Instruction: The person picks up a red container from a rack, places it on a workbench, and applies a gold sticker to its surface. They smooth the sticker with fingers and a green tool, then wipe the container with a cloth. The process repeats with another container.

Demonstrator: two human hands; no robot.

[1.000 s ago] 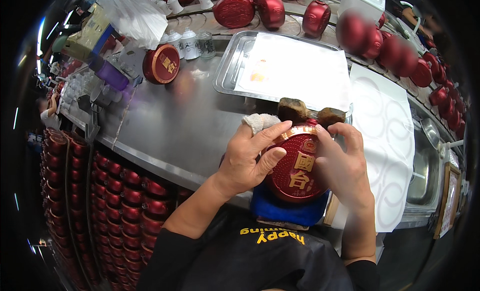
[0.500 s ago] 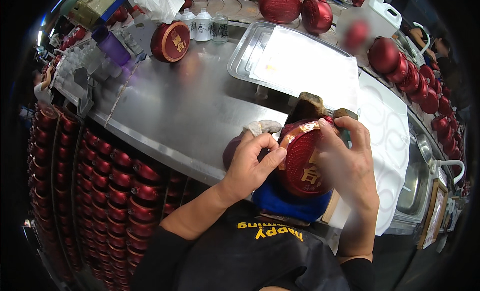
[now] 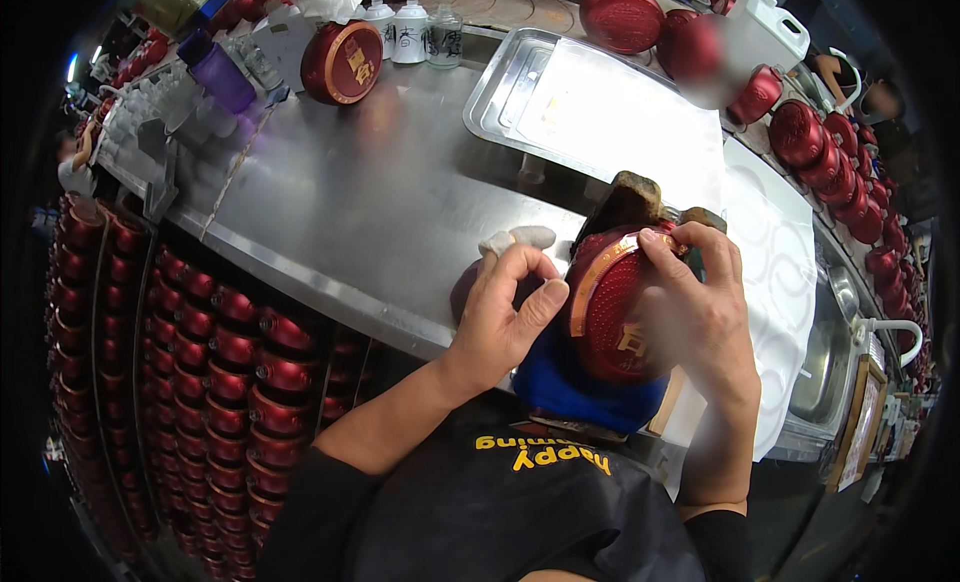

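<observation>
A round red bottle [image 3: 607,327] with raised dots and gold lettering leans on a blue cloth pad [image 3: 590,397] in front of me. Along its upper left rim runs a shiny gold strip [image 3: 590,280]. My right hand [image 3: 705,297] is closed on the rim at the upper right, its fingertips pressing by the strip's end. Just left of the bottle, my left hand [image 3: 505,317] has thumb and forefinger pinched close together, apart from the strip. Whatever lies between them is too small to make out. Behind the left hand is a pale glove-like finger piece [image 3: 525,240].
A steel tray [image 3: 490,107] holding white sheets lies beyond the bottle. Another red bottle [image 3: 340,64] stands at the far left beside small spray bottles [image 3: 409,37]. Red bottles line a conveyor [image 3: 500,4] at the back. Stacked red bottles [image 3: 285,372] fill the lower left.
My left hand has come off the gold strip, which now lies along the bottle's left rim. My right fingers stay at the upper rim. The view has shifted slightly.
</observation>
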